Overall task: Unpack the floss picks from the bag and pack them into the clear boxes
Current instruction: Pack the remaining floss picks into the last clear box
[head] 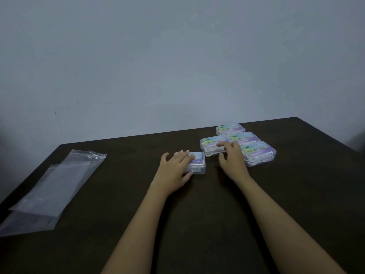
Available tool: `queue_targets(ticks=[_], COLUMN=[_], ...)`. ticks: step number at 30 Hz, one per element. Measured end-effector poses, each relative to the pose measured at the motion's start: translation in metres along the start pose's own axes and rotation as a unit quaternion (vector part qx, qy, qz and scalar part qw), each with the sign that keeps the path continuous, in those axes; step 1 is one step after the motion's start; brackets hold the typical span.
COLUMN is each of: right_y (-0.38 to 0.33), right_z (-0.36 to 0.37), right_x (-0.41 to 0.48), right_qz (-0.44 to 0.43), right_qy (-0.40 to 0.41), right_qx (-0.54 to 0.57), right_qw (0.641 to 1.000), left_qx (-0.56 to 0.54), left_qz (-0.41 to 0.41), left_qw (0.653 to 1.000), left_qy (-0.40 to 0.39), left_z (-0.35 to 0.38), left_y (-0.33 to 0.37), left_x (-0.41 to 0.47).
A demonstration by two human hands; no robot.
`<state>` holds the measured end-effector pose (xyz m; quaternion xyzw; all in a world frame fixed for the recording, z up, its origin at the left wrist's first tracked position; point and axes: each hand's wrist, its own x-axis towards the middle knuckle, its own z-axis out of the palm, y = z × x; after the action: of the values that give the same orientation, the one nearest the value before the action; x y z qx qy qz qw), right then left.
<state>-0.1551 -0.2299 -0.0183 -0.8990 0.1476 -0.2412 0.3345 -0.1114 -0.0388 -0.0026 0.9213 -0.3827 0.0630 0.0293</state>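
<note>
Your left hand (176,166) lies on the lid of the nearest clear box (199,162), at 12 o'clock from mid-tabletop. Its fingers (185,155) are fairly straight and slightly spread, thumb against the box's near edge. That hand covers most of the lid.

Your right hand (232,156) reaches onto the second box (209,144), at 1 o'clock from the first. Its fingers are loosely spread with the tips touching the lid, and the thumb is apart and off the box. I can't tell whether it's pressing.

The other three boxes (258,153) are packed together at 1 o'clock, touching or nearly so. White floss picks (254,160) show dimly through the walls, and the label print is blurred.

The clear bag (55,186) lies flat at 9 o'clock on the dark tabletop (207,214). Its near corner is cut off by the frame, and I can't make out its contents.
</note>
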Motion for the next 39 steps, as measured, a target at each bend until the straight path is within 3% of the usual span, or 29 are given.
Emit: queue_targets(ticks=[7, 15, 30, 39], right_y=[-0.007, -0.018, -0.025, -0.022], right_z=[0.010, 0.014, 0.054, 0.068], right_x=[0.003, 0.010, 0.059, 0.090], right_qz=[-0.030, -0.046, -0.045, -0.046], right_qy=[-0.040, -0.057, -0.062, -0.047], right_qx=[-0.172, -0.187, -0.218, -0.226], right_qw=[0.984, 0.980, 0.973, 0.972], left_qx=[0.074, 0.055, -0.038, -0.037], left_qz=[-0.067, -0.141, -0.188, -0.146], left_qw=[0.995, 0.988, 0.981, 0.988], left_qy=[-0.021, -0.034, -0.026, -0.016], left_z=[0.010, 0.016, 0.033, 0.044], left_y=[0.002, -0.005, -0.039, -0.061], left_x=[0.008, 0.027, 0.095, 0.136])
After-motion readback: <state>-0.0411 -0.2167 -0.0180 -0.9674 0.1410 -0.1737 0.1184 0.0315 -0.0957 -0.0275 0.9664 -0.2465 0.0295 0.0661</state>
